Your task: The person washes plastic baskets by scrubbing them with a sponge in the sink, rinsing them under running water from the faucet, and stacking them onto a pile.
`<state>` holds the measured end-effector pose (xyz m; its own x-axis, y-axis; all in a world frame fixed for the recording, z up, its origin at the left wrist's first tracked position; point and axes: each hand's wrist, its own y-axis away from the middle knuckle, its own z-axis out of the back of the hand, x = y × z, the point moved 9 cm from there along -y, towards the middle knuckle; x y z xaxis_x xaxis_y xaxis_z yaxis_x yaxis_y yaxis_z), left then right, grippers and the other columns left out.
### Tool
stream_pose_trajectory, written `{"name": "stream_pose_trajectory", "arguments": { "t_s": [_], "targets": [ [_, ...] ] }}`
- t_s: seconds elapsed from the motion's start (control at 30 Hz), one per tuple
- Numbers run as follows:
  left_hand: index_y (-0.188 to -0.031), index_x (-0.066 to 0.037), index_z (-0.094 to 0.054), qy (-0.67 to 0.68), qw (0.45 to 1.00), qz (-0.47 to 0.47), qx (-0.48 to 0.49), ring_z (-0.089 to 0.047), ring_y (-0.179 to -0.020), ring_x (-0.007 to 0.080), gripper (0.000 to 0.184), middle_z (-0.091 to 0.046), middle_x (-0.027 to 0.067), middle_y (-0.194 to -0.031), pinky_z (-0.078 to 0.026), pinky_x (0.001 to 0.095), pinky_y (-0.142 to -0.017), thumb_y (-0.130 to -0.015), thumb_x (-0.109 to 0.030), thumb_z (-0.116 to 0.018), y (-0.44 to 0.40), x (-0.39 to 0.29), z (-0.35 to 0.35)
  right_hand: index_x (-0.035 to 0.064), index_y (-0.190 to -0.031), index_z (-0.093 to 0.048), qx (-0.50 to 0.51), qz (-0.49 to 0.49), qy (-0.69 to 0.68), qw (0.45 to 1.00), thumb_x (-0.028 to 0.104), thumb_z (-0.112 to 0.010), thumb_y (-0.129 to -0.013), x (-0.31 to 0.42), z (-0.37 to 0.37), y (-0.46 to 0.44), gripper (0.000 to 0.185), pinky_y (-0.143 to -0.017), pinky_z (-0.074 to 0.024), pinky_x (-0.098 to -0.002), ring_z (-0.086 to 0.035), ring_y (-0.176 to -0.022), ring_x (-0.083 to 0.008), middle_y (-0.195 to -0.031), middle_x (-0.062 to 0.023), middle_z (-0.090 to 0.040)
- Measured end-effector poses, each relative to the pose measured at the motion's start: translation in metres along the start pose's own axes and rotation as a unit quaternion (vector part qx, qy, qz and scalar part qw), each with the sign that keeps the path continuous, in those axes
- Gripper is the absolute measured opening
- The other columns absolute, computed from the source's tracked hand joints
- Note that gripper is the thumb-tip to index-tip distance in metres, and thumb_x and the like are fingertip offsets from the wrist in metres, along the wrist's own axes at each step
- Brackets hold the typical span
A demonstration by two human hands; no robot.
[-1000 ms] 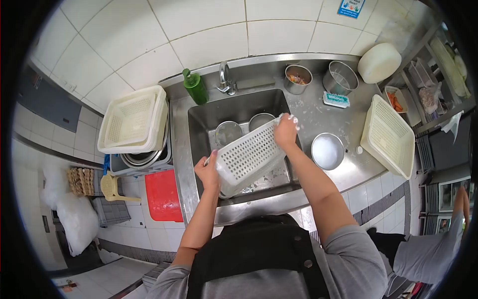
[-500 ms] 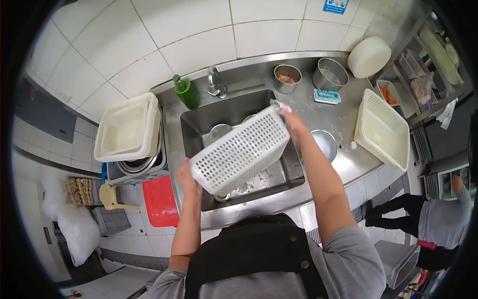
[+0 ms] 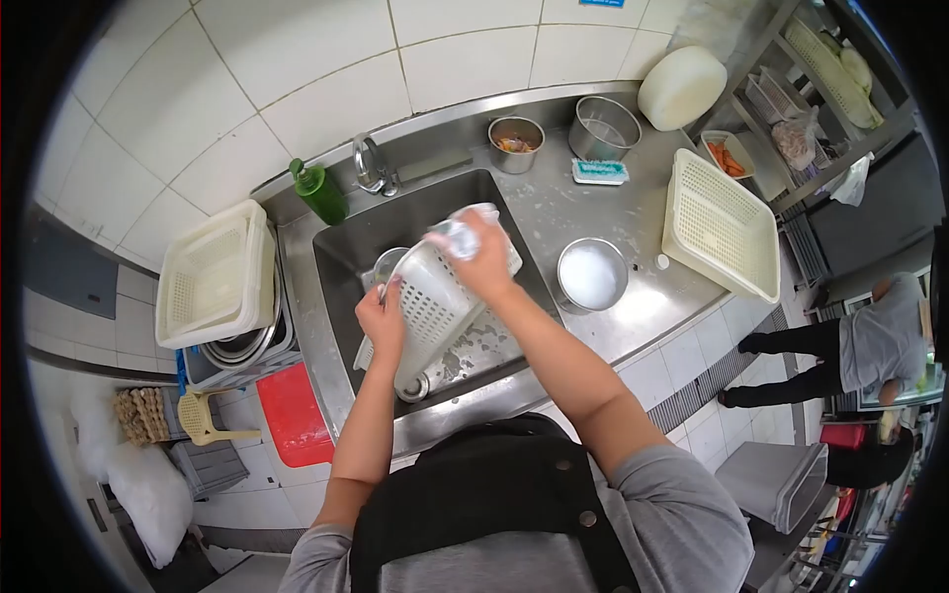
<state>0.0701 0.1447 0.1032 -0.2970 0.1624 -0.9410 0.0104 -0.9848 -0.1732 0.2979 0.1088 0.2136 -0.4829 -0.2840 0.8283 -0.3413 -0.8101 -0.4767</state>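
Over the steel sink (image 3: 338, 280), a white perforated plastic basket (image 3: 433, 314) is held tilted. My left hand (image 3: 382, 324) grips its rim, fingers wrapped round the edge. Against the basket's upper side my right hand (image 3: 481, 259) presses a crumpled whitish wad (image 3: 456, 240); whether it is cloth or plastic I cannot tell. Behind the basket a round, clear-looking vessel (image 3: 388, 263) partly shows in the sink. To the right of the sink stands a bowl of white, sudsy liquid (image 3: 592, 276).
A green pump bottle (image 3: 319, 192) and the faucet (image 3: 372, 164) stand behind the sink. Along the counter are a pot of scraps (image 3: 516, 144), a steel pot (image 3: 604, 128), a brush (image 3: 600, 172) and another basket (image 3: 720, 225). Stacked baskets (image 3: 215, 272) are at left; another person (image 3: 875, 336) stands at right.
The basket has turned and dropped lower into the sink. My left hand has shifted up along its rim; my right hand has come inward onto it with the wad. The view has shifted right.
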Motion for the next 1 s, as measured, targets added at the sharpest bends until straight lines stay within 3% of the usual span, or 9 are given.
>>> {"name": "stream_pose_trajectory", "arguments": {
  "t_s": [0.13,0.27,0.4,0.5,0.63,0.73,0.87,0.93,1.0],
  "targets": [
    [-0.07,0.003,-0.055,0.051,0.997,-0.036,-0.054,-0.037,-0.06,0.0062,0.041,-0.046,-0.0029,-0.059,-0.031,0.0292,-0.051,-0.098,-0.027,-0.059,0.005,0.008,0.004,-0.0039,-0.092,-0.063,-0.181,-0.071,0.278,0.941,0.038,-0.079,-0.079,-0.084,0.116,0.025,0.046,-0.073,-0.0464,-0.0443,-0.059,-0.079,-0.035,-0.084,-0.0189,-0.063],
    [-0.079,0.004,-0.059,0.105,0.991,-0.037,-0.069,-0.039,-0.06,0.0055,0.037,-0.048,-0.0043,-0.063,-0.032,0.0275,-0.052,-0.102,-0.025,-0.051,0.001,0.02,0.006,-0.0012,-0.104,-0.059,-0.042,-0.324,0.353,0.877,0.041,-0.069,-0.081,-0.226,0.181,0.074,0.049,-0.097,-0.0436,-0.047,-0.057,-0.111,-0.0426,-0.105,-0.0261,-0.063],
    [-0.081,0.004,-0.06,0.122,0.991,-0.01,-0.05,-0.039,-0.06,0.0055,0.038,-0.047,-0.0044,-0.062,-0.032,0.0269,-0.052,-0.103,-0.025,-0.049,-0.014,0.027,-0.014,0.0033,-0.128,-0.043,0.195,-0.35,0.408,0.821,0.036,-0.075,-0.07,-0.28,0.154,0.104,0.074,-0.103,-0.0399,-0.0497,-0.046,-0.125,-0.0456,-0.123,-0.0278,-0.057],
    [-0.073,-0.005,-0.054,0.135,0.989,-0.01,-0.053,-0.036,-0.055,0.0028,0.037,-0.04,-0.0076,-0.06,-0.028,0.0238,-0.05,-0.103,-0.024,-0.047,-0.019,0.016,-0.02,0.003,-0.131,-0.041,0.261,-0.338,0.46,0.779,0.025,-0.072,-0.071,-0.29,0.148,0.113,0.071,-0.108,-0.0353,-0.052,-0.042,-0.13,-0.0455,-0.132,-0.028,-0.05],
    [-0.077,-0.001,-0.056,0.095,0.994,-0.042,-0.04,-0.037,-0.055,0.0049,0.036,-0.043,-0.004,-0.059,-0.029,0.0258,-0.05,-0.102,-0.026,-0.05,-0.023,0.013,-0.025,-0.0004,-0.122,-0.052,0.16,-0.402,0.374,0.82,0.018,-0.068,-0.073,-0.282,0.18,0.089,0.054,-0.1,-0.0449,-0.0467,-0.054,-0.119,-0.0411,-0.122,-0.0303,-0.058],
    [-0.077,0.002,-0.058,0.089,0.994,-0.039,-0.046,-0.038,-0.055,0.0081,0.038,-0.045,0.0,-0.057,-0.032,0.0295,-0.051,-0.1,-0.028,-0.054,-0.019,0.009,-0.029,-0.0037,-0.124,-0.053,0.051,-0.261,0.33,0.905,0.015,-0.065,-0.078,-0.182,0.176,0.045,0.051,-0.094,-0.0481,-0.0457,-0.06,-0.109,-0.0417,-0.114,-0.0283,-0.063],
    [-0.074,0.002,-0.058,0.009,0.992,-0.095,-0.079,-0.041,-0.053,0.0097,0.039,-0.05,0.0024,-0.057,-0.033,0.0331,-0.05,-0.098,-0.029,-0.057,-0.022,-0.004,-0.044,0.0005,-0.121,-0.057,0.177,-0.206,0.208,0.94,0.008,-0.059,-0.081,-0.073,0.056,0.018,0.041,-0.091,-0.0487,-0.0465,-0.062,-0.105,-0.042,-0.11,-0.0272,-0.063],
    [-0.074,0.002,-0.06,0.013,0.995,-0.072,-0.063,-0.044,-0.054,0.0103,0.038,-0.054,0.0035,-0.059,-0.035,0.0335,-0.05,-0.098,-0.028,-0.058,-0.031,-0.011,-0.053,0.0025,-0.122,-0.057,0.046,0.103,0.256,0.96,0.014,-0.059,-0.085,-0.029,0.004,0.021,0.039,-0.094,-0.0476,-0.0461,-0.06,-0.107,-0.0426,-0.116,-0.0274,-0.062],
    [-0.078,0.004,-0.064,0.005,0.998,-0.037,-0.059,-0.049,-0.057,0.0109,0.036,-0.061,0.0066,-0.064,-0.039,0.0332,-0.053,-0.097,-0.026,-0.058,-0.035,-0.023,-0.051,0.0004,-0.127,-0.055,0.057,-0.037,0.176,0.982,0.02,-0.068,-0.081,-0.056,-0.009,0.0,0.051,-0.1,-0.0434,-0.0444,-0.054,-0.121,-0.0398,-0.124,-0.0304,-0.057]
  ]
}}
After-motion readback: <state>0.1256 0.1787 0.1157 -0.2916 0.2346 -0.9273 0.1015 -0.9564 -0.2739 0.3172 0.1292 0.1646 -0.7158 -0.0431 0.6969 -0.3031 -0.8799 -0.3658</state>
